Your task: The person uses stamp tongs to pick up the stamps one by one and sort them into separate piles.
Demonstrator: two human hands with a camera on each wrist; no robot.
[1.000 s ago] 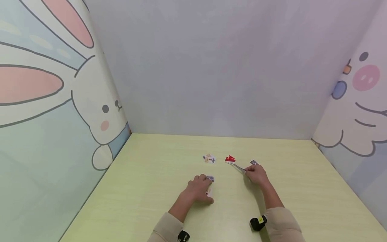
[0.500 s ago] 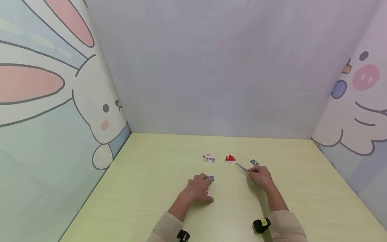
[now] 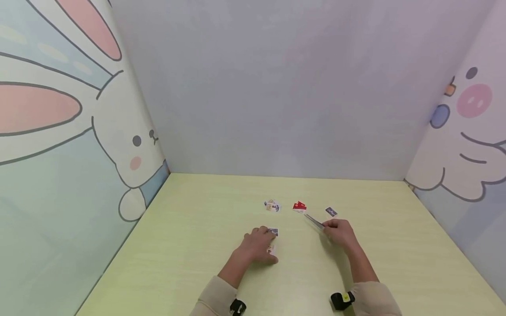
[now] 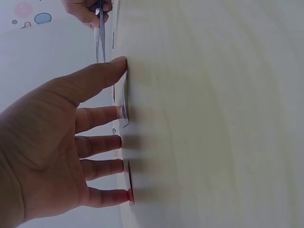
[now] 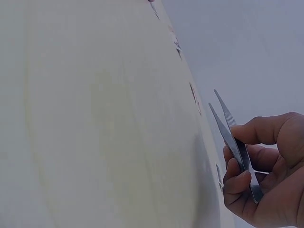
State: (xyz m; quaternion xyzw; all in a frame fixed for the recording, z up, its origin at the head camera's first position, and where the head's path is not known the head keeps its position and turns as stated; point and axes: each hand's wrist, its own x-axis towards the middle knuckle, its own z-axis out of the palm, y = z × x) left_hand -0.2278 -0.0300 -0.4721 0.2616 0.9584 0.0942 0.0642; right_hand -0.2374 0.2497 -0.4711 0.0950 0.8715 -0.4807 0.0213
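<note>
My left hand (image 3: pixel 258 246) lies over small paper pieces, its fingers spread and nearly straight. A dark-printed piece (image 3: pixel 274 232) shows beyond its fingers, and a pale printed piece (image 3: pixel 272 250) between thumb and fingers; the hand covers the rest. In the left wrist view the thumb and several fingertips touch the table or slightly lifted paper edges. My right hand (image 3: pixel 341 231) pinches metal tweezers (image 5: pixel 241 151) between thumb and fingers. The tweezers' tips stand apart with nothing between them, close to a small pile of red-and-white paper pieces (image 3: pixel 299 206).
To the left of the red pile lies a cluster of white printed pieces (image 3: pixel 272 206). Another dark-printed piece (image 3: pixel 331 212) lies just beyond my right hand. The pale yellow table (image 3: pixel 189 210) meets a plain back wall (image 3: pixel 276 87) and cartoon-printed side walls.
The tweezers' tips have drawn back from the red pile, toward the right and nearer to me. My left hand has stayed in place over its pieces.
</note>
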